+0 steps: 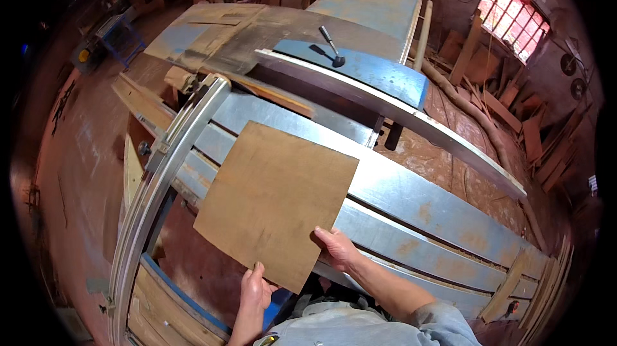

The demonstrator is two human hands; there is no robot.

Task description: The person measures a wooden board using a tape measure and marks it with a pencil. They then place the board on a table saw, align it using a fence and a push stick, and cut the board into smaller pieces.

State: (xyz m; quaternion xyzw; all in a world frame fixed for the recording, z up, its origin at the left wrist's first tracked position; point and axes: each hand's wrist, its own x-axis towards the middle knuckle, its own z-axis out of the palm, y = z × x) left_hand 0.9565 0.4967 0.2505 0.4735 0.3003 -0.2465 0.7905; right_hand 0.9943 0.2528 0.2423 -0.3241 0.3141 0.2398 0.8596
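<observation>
plywood square [276, 203] lies flat on the metal saw tabletop [411, 198], turned diamond-wise, no real long axis, far corner pointing away. left hand [256, 294] pinches the near corner, right hand [337, 248] grips the edge just right of it.

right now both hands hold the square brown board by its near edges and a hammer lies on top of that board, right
Not quite. The hammer lies on the blue table farther back, not on the board. The head view shows the left hand and right hand holding the board's near edges.
</observation>
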